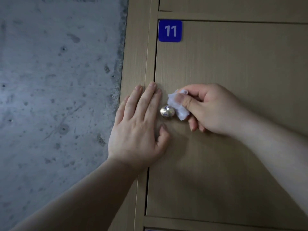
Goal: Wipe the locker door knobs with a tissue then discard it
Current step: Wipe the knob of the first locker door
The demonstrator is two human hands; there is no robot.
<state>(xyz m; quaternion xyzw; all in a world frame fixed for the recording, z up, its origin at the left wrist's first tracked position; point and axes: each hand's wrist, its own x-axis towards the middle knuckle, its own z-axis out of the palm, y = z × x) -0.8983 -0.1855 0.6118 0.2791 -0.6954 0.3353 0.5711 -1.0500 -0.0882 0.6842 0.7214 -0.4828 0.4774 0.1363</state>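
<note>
A light wood-grain locker door (pixel 233 72) is seen from close up, filling the right half of the view. A blue number plate (pixel 170 31) reading 11 in white is fixed at the door's upper left corner. A small, shiny, round metal knob (pixel 167 111) is mounted near the door's left edge, about halfway down.

The left hand (pixel 138 129) is laid flat across the seam between the door and the locker frame (pixel 141 64), just left of the knob. Its grip is apart: the fingers are held straight and pointed upward, and the thumb is bent in just below the knob.

A crumpled white tissue (pixel 178 107) is held by the right hand (pixel 211 109), whose grip is clamped on it, with the thumb pressed over the front and the fingers curled behind. The tissue is placed against the knob's upper right side.

A rough grey concrete wall (pixel 58 80) is seen to the left of the locker.
</note>
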